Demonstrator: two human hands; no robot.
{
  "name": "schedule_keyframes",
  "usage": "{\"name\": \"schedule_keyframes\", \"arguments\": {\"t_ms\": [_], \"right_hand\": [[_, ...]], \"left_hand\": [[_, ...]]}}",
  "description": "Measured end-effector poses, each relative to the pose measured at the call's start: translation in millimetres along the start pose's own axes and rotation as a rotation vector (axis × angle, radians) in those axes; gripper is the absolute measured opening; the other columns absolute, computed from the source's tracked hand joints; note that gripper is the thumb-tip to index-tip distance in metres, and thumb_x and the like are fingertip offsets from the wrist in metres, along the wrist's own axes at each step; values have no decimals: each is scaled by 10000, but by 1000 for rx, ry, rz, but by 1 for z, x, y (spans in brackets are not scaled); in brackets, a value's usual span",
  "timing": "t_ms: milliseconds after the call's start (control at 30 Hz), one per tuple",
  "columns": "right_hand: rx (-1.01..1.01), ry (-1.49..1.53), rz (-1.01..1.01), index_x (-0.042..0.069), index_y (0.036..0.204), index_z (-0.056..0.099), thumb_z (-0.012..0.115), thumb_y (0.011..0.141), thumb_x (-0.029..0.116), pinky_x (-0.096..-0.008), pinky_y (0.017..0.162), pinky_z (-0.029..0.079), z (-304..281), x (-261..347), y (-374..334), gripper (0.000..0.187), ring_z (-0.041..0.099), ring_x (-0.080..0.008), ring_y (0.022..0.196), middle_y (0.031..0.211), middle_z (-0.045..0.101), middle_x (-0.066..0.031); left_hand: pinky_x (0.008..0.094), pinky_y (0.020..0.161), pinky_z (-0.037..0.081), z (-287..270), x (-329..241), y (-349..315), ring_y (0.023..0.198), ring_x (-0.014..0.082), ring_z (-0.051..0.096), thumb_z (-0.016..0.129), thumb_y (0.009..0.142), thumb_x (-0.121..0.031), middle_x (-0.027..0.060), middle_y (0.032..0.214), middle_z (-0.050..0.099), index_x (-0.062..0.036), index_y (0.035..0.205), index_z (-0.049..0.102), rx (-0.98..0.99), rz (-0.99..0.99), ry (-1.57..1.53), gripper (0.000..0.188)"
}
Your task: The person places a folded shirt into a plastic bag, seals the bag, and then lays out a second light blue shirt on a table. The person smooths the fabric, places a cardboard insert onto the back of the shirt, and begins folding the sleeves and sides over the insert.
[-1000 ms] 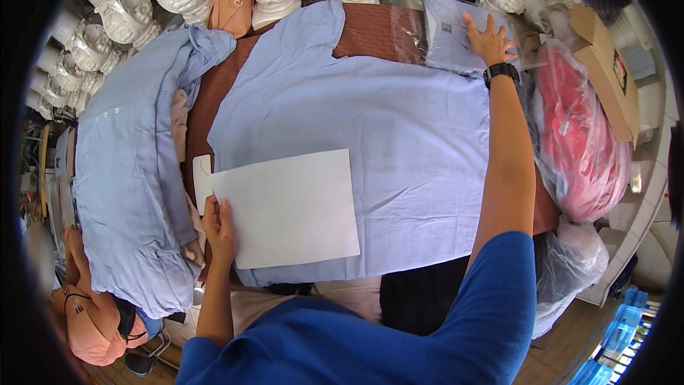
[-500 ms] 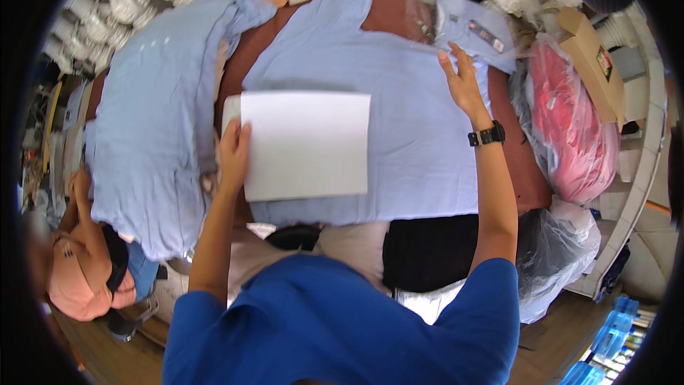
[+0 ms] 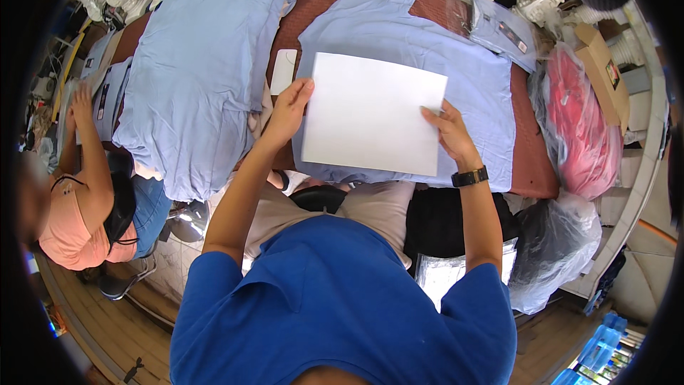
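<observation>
I hold a blank white sheet (image 3: 374, 114), paper or thin card, above a light blue shirt (image 3: 456, 64) spread out on the brown-covered table (image 3: 534, 164). My left hand (image 3: 291, 108) pinches the sheet's left edge, the thumb along its upper left part. At the right edge, my right hand (image 3: 453, 132) grips it with the thumb on top; a dark watch is on that wrist. The sheet covers the middle of the shirt. Beside my left hand lies a small white rectangular object (image 3: 283, 71), flat on the table.
More light blue shirts (image 3: 206, 64) lie piled on the left. A folded blue shirt in clear plastic (image 3: 502, 32) is at the back right. Farther right are a bagged red bundle (image 3: 581, 121) and a cardboard box (image 3: 604, 75). Another person (image 3: 82, 214) sits at far left.
My right hand has come down from the shirt's upper right and taken the sheet's right edge. In the picture, the sheet and my left hand have shifted right and up, along with the table.
</observation>
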State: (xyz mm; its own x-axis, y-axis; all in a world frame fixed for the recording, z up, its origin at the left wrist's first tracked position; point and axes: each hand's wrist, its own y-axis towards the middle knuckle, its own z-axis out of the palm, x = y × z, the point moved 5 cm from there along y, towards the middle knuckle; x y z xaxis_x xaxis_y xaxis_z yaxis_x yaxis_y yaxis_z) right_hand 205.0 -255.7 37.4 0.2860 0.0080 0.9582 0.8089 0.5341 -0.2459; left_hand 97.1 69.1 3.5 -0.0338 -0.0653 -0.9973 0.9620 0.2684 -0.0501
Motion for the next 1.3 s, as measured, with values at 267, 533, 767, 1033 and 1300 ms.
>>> {"name": "schedule_keyframes", "arguments": {"t_ms": [267, 533, 767, 1033, 1300], "right_hand": [[-274, -59, -489, 19, 1234, 594, 633, 979, 110, -250, 873, 517, -23, 90, -3, 273, 672, -130, 994, 1160, 689, -79], [-120, -321, -896, 101, 1025, 730, 757, 776, -14, -382, 1027, 435, 47, 77, 48, 276, 570, -232, 1154, 1323, 612, -120], [-161, -871, -696, 188, 935, 781, 700, 713, -94, -411, 1090, 374, 44, -21, 60, 368, 435, -335, 1281, 1423, 544, -62], [-102, -520, -659, 82, 923, 693, 706, 798, -75, -416, 1062, 446, 24, -14, 75, 200, 539, -295, 1236, 1331, 604, -101], [-207, -203, -698, 64, 925, 618, 708, 814, -80, -415, 1084, 443, 43, -14, 71, 202, 541, -281, 1271, 1320, 617, -101]], "left_hand": [[306, 737, 508, -39, -6, -29, 792, 152, 641, 629, 972, -192, 84, 1063, 692, -38, 1227, 602, -139, 101, 560, 299], [475, 741, 509, -37, 13, -33, 834, 377, 674, 747, 842, -233, 178, 994, 685, -33, 1060, 593, -389, 83, 1011, 334], [422, 688, 502, -48, 11, -29, 758, 331, 665, 782, 794, -137, 163, 812, 676, 3, 989, 624, -385, 32, 721, 287], [368, 679, 501, -60, 22, -27, 710, 268, 626, 780, 767, -43, 140, 786, 648, 35, 991, 645, -385, 86, 602, 272], [305, 607, 479, -63, 27, -27, 629, 155, 577, 772, 808, -69, 77, 778, 641, 35, 1040, 645, -360, 133, 610, 284]]}}
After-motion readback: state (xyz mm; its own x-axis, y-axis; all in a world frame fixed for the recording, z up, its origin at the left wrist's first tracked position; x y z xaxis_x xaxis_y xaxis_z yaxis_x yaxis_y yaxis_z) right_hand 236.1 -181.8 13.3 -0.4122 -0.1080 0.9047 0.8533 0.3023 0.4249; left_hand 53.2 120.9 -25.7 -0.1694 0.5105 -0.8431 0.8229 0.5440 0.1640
